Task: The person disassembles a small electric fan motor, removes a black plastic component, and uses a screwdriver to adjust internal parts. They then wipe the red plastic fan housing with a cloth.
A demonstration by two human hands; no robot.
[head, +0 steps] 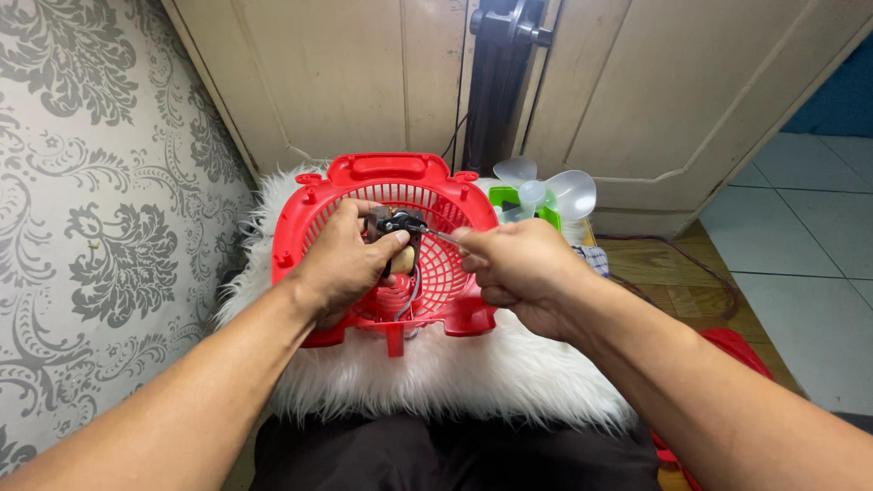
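Small black fan motor [397,238] sits in the middle of the red fan grille [382,250], which rests on a white furry rug [473,373]. Left hand [344,264] pinches the motor, grip closed round it. Right hand [518,265] grips a thin screwdriver [440,236] aimed at it. Motor looks dense and stiff; grille's light, flexy plastic, best held by the rim. Clear fan blade [546,193] lies behind.

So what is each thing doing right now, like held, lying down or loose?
Red fan housing: lying on white fur mat.
Small motor: inside housing, gripped by left hand.
Thin metal tool: pinched in right hand, tip at motor.
Clear fan blade: detached, behind housing.
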